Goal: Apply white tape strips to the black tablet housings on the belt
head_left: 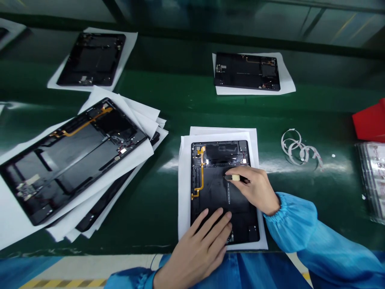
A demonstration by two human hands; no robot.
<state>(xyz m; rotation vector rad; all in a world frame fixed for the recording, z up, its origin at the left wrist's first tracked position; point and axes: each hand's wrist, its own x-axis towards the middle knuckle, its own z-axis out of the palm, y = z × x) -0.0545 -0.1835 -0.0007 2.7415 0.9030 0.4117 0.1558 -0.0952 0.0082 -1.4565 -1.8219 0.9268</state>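
Note:
An opened black tablet [221,188] with an orange flex cable [202,170] lies on white paper [185,192] in front of me. My left hand [200,249] rests flat on its lower part, fingers stretched out. Over the tablet's middle, my right hand [255,188] is closed on a small dark tool with a pale tip [234,177], the tip touching the tablet's inside. Both arms wear blue sleeves.
The surface is a green belt [168,104]. A stack of opened tablets on paper sheets [72,160] lies at the left. Two more tablets [92,58] [246,71] lie farther back. Coiled white strips [297,150], a red box [371,120] and a clear tray [374,176] are at the right.

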